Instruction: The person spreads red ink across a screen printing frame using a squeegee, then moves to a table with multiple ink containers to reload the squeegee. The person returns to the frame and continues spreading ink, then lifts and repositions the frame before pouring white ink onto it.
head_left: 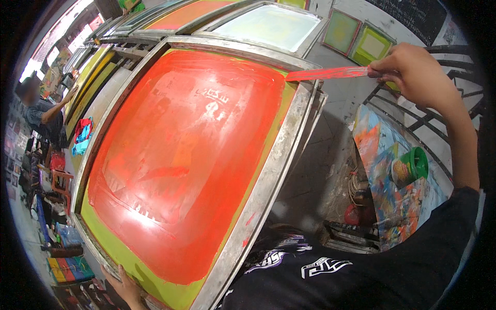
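Observation:
In front of me lies a screen printing frame (289, 132), its mesh covered by a broad coat of red ink (170, 150) with a yellow-green border. My right hand (413, 75), raised at the upper right, is closed around the end of a flat ink stick (336, 73) smeared with red. The stick's tip reaches the far right corner of the red coat, beside the metal rim. At the near left edge, my left hand (125, 289) grips the frame's rim. Part of that hand is cut off by the picture's lower edge.
More screens stand beyond, including one with a pale mesh (268, 26) and one orange (186, 15). To the right, a green tub (415, 164) sits on a paint-stained board (385, 150) near black metal bars (431, 113). Another person (44, 111) works at the far left.

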`<state>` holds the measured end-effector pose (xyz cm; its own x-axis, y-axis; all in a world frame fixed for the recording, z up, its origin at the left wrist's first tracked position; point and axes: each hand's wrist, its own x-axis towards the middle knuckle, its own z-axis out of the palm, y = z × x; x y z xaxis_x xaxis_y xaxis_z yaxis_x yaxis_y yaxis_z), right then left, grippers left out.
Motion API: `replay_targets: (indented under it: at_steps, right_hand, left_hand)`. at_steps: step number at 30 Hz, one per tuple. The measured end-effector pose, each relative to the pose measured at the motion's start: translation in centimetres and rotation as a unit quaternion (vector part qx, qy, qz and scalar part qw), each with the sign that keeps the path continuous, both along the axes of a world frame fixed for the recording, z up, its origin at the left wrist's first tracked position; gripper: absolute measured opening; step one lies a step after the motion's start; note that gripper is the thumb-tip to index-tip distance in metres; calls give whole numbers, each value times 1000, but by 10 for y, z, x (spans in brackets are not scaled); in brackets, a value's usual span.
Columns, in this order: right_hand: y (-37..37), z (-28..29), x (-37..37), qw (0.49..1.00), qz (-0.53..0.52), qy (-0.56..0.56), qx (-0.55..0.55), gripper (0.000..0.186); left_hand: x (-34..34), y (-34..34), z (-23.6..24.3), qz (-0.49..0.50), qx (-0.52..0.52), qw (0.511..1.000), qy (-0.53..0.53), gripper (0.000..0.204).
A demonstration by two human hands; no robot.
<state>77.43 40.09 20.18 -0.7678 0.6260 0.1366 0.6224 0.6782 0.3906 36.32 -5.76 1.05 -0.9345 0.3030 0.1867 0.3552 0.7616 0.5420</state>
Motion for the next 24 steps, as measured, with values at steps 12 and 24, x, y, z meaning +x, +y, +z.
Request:
replay_targets:
  at_steps: [12,24]
  right_hand:
    - [61,-11,41,998,29,-11,-50,31]
    - [100,-32,32,980,142,130,-44,26]
  left_hand:
    - [-65,-75,-34,-13,-32,999,37,55]
    - [-64,-66,-28,-2,158,987,-31,46]
